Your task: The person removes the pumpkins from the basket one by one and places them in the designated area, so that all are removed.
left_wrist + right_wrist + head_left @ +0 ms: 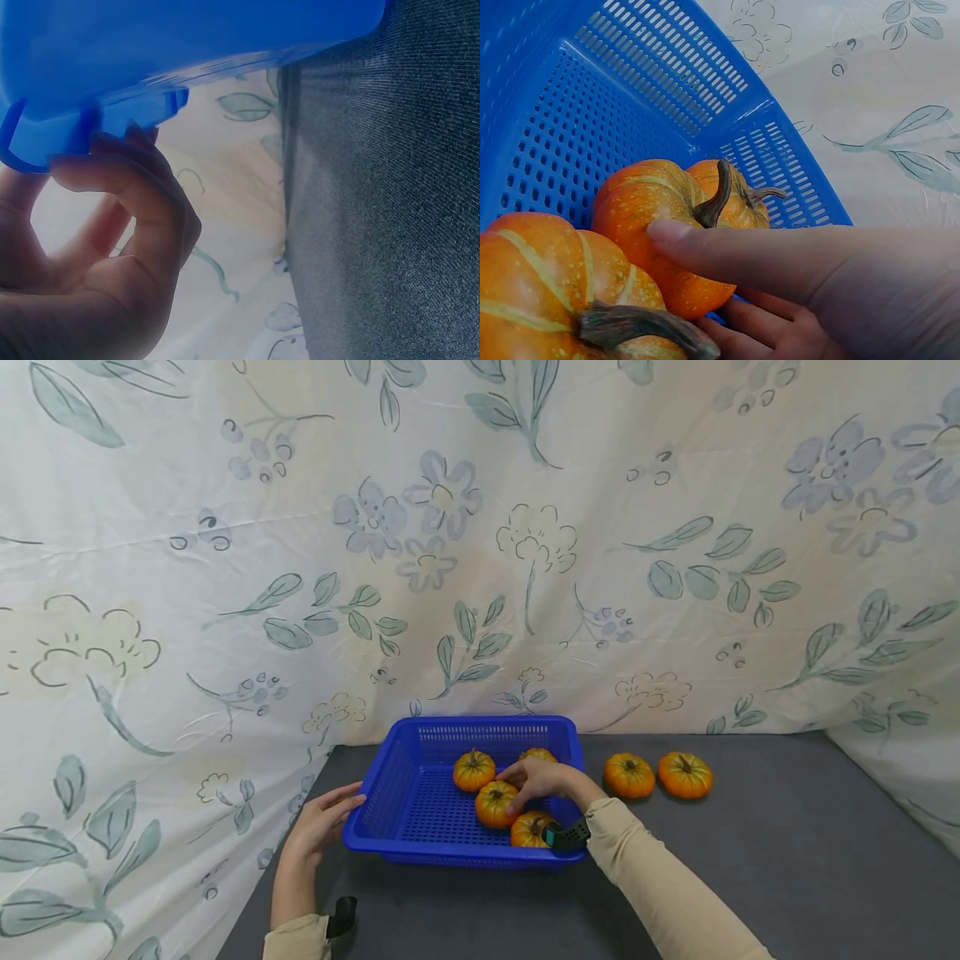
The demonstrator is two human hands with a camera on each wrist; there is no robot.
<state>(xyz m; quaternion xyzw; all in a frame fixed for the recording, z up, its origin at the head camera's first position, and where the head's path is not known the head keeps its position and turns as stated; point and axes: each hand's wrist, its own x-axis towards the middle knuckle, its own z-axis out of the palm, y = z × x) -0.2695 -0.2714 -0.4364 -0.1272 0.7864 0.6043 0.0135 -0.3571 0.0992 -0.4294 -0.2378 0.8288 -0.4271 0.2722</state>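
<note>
A blue perforated plastic basket (431, 827) stands on the dark table, tilted a little in the head view. My left hand (318, 827) grips its left rim, fingers curled at the edge (112, 217). Inside the basket, my right hand (543, 779) holds a small orange pumpkin (493, 807), its thumb pressed on the side below the curved stem, with fingers on the far side (660, 225). Close by lie another pumpkin (472, 772), one nearer the front wall (528, 831), and one partly hidden behind the right hand (538, 753).
Two more small pumpkins, one (628, 777) beside the basket and another (686, 777) farther right, sit on the dark tabletop (780, 843). A floral cloth (480, 543) hangs behind the table and along its sides.
</note>
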